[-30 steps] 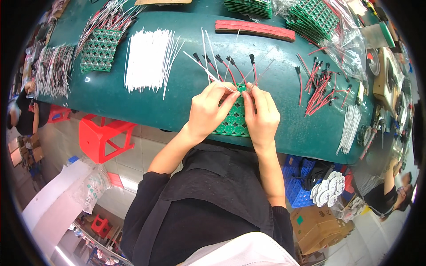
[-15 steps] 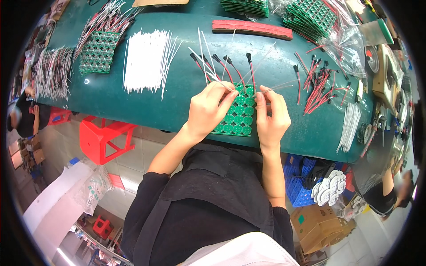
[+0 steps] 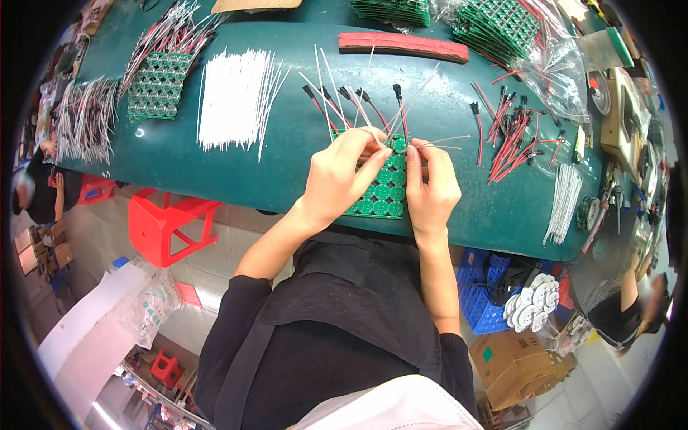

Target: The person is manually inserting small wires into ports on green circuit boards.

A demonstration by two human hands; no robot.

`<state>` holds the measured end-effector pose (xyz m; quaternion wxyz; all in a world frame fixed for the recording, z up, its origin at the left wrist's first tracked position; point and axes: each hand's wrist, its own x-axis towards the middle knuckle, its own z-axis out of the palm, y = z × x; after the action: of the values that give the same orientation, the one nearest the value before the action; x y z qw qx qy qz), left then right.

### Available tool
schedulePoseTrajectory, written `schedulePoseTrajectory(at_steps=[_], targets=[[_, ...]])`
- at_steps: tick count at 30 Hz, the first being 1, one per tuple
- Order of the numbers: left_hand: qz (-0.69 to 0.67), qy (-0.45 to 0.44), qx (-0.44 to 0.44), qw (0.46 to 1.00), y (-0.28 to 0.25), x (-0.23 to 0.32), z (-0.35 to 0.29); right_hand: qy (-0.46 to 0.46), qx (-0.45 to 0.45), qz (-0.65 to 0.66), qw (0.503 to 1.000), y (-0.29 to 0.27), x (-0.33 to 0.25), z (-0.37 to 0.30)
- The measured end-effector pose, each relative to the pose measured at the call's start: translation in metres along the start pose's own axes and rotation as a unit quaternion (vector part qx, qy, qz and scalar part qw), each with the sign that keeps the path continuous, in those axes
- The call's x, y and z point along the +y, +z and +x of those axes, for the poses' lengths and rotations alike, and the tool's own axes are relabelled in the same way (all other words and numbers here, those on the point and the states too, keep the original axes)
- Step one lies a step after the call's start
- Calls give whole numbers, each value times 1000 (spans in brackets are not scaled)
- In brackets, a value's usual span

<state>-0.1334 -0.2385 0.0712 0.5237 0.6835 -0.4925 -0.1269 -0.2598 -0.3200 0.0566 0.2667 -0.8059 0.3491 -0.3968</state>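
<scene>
Board [image 3: 387, 194] flat on the table [image 3: 244, 175], between and partly under both hands! Left hand [image 3: 342, 172] pinches white wires [image 3: 330, 82]; right hand [image 3: 433, 183] pinches more, ends fanning right. Tangling looks the danger: wires cross the red leads [image 3: 402, 110], so one careless sideways tug could pull some astray or skew the board.

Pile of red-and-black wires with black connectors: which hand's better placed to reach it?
Right, probably. The right hand is nearer the pile; the left hand is farther off, at the left edge of the green rectangular circuit panel. Caveat: the right appears to pinch thin white wires.
</scene>
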Motion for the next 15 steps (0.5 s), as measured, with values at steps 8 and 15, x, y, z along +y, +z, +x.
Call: schedulePoseTrajectory(at_steps=[8,15], targets=[[-28,-12,-4,1000,5,-1,0,-4,3,-2,1000,0,-1,-1],[20,3,-13,1000,7,-4,-1,-9,9,-1,1000,1,-1,-1]])
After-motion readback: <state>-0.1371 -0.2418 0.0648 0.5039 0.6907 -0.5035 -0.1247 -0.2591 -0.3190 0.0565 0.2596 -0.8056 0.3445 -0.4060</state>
